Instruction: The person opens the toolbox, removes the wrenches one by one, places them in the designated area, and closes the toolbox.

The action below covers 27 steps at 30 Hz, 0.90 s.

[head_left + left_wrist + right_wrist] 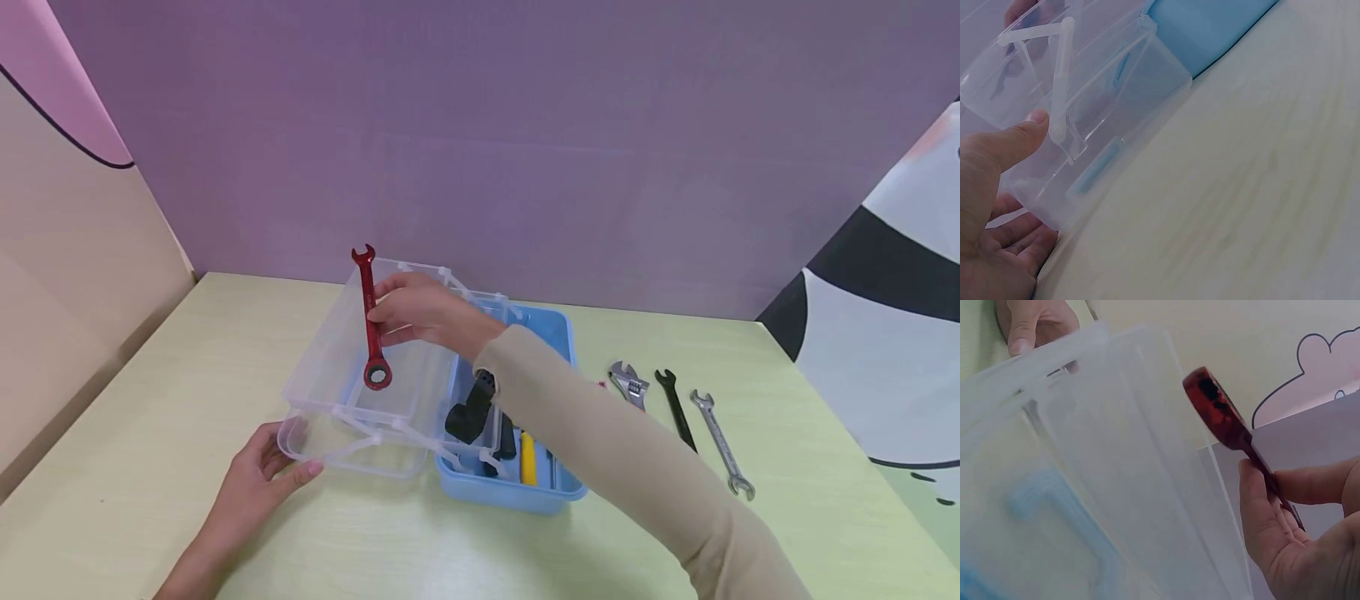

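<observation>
My right hand (pixel 423 307) pinches a red ratcheting combination wrench (pixel 372 335) by its shaft, its open jaw up and its ring end down, above the folded-out clear plastic trays (pixel 321 354) of a toolbox. In the right wrist view the wrench (pixel 1217 407) shows edge-on between thumb and fingers. My left hand (pixel 258 477) holds the near left corner of the lower clear tray; in the left wrist view its thumb lies along the tray wall (pixel 1110 106) and its other fingers are at the bottom edge. The trays join the blue toolbox base (pixel 517 497).
Inside the base lie a black tool part (pixel 471 412) and a yellow handle (pixel 528 460). Right of it lie an adjustable wrench (pixel 630 385), a black wrench (pixel 677 410) and a silver wrench (pixel 722 443). A purple wall panel (pixel 525 150) stands behind the table.
</observation>
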Available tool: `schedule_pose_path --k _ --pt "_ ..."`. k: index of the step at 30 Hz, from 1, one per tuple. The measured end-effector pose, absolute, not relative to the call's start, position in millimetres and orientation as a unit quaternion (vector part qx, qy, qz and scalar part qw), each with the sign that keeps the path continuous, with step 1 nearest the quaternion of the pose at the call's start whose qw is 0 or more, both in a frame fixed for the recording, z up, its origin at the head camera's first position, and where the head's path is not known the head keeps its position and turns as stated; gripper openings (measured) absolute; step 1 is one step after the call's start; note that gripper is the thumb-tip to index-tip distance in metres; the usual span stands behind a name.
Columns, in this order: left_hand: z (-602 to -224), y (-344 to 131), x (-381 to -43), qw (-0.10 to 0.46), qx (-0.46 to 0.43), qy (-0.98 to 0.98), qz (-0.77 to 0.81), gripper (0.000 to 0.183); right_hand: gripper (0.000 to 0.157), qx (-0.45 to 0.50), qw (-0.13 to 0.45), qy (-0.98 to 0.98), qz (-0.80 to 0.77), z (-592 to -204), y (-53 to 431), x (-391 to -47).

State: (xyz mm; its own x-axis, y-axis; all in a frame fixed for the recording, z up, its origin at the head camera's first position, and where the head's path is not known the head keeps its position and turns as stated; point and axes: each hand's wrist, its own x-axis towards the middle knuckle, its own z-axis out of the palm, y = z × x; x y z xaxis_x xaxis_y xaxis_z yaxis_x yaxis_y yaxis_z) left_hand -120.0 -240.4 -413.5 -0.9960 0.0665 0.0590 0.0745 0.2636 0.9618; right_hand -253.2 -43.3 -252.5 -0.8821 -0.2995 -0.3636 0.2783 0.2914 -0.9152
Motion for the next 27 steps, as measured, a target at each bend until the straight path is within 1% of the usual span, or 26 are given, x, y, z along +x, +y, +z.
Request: schedule_pose_path --k 3,14,20,27 --pt "-413.6 -241.3 -120.9 -0.001 -0.042 -0.797 -0.602 0.054 0.024 -0.014 0.241 0.760 -0.604 -250.4 -36.6 -251.8" --pt "-415.9 -245.9 -121.0 -0.004 -0.045 -0.788 -0.614 0.056 0.025 -0.032 0.228 0.758 -0.611 -242.7 -15.3 -247.5" --pt "-415.5 -246.7 -121.6 0.000 -0.053 -0.789 -0.612 0.055 0.026 -0.028 0.222 0.766 -0.603 -242.9 -0.4 -247.7" --pt "-413.6 -247.2 -121.4 -0.005 -0.047 -0.791 -0.611 0.056 0.031 -0.024 0.212 0.776 -0.594 -243.2 16.8 -248.6"
